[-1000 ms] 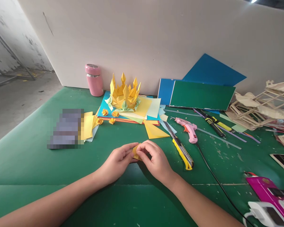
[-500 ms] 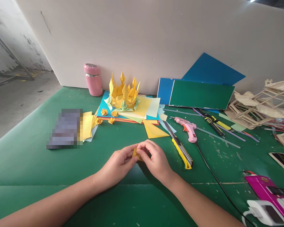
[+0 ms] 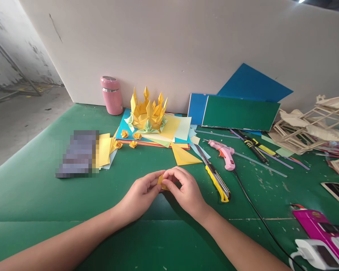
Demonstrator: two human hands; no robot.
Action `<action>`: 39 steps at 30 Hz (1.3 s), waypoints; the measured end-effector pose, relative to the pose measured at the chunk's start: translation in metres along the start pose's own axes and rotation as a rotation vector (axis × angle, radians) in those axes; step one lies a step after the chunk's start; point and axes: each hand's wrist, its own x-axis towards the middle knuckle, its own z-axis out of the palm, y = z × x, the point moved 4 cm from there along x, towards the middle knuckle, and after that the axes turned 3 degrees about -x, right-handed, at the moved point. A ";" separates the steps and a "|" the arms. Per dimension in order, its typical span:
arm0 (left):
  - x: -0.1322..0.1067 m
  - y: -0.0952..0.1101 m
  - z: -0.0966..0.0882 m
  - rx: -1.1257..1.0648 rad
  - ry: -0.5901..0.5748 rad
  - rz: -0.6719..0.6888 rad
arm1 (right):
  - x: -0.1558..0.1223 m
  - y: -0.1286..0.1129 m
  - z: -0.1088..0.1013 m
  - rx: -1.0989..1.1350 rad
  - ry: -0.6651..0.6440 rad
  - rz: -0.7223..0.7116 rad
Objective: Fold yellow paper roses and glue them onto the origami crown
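Observation:
Both of my hands meet at the middle of the green table [image 3: 45, 203]. My left hand [image 3: 139, 195] and my right hand [image 3: 186, 190] pinch a small folded piece of yellow paper [image 3: 161, 181] between their fingertips, just above the tabletop. Most of the piece is hidden by my fingers. Behind them lies a loose yellow sheet [image 3: 183, 156]. A yellow paper crown [image 3: 147, 111] stands on a stack of coloured sheets [image 3: 175, 131], with several small yellow paper roses [image 3: 125, 133] beside it.
A yellow utility knife [image 3: 216, 177] and a pink glue gun [image 3: 224, 153] with its black cord lie right of my hands. A pink flask [image 3: 111, 95] stands by the wall. Blue and green boards [image 3: 240, 111], wooden stick models [image 3: 307, 126], a magenta device [image 3: 319, 229] sit at right.
My fingers have shifted slightly on the yellow paper piece; both hands stay in the same place. Nothing else on the table has moved.

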 end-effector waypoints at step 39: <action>0.001 0.002 -0.002 -0.269 0.051 -0.145 | 0.000 0.002 -0.002 0.068 -0.027 -0.072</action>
